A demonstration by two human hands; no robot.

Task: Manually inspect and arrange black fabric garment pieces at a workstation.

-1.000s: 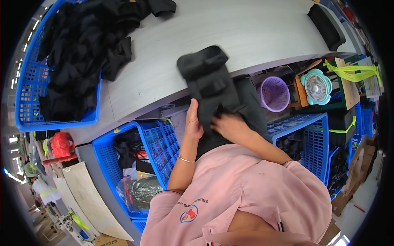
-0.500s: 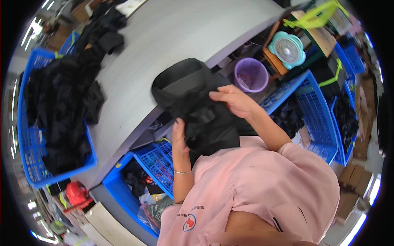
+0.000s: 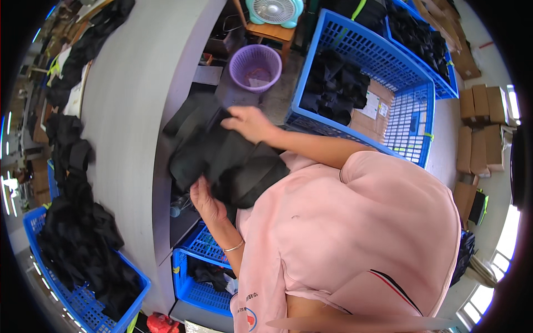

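Observation:
A bundle of folded black fabric (image 3: 222, 155), with wide flat bands, is held in front of my chest beside the table's edge. My left hand (image 3: 208, 202), with a thin bracelet at its wrist, grips the lower left side of the bundle; its fingers are partly hidden. On the upper right side, my right hand (image 3: 250, 123) is closed over the fabric's edge. The bundle is slightly blurred, so its exact kind cannot be made out.
A long grey table (image 3: 125, 111) runs along my left. Black pieces overflow a blue crate (image 3: 83, 311) beyond it. To the right stands a large blue crate (image 3: 408, 66) holding black pieces. A purple basket (image 3: 255, 69) and a turquoise fan (image 3: 275, 10) are ahead; cardboard boxes (image 3: 480, 147) are stacked far right.
My view has turned to the right, bringing the large blue crate more fully into sight. Both hands still hold the black fabric bundle, which has tilted and shifted with my body.

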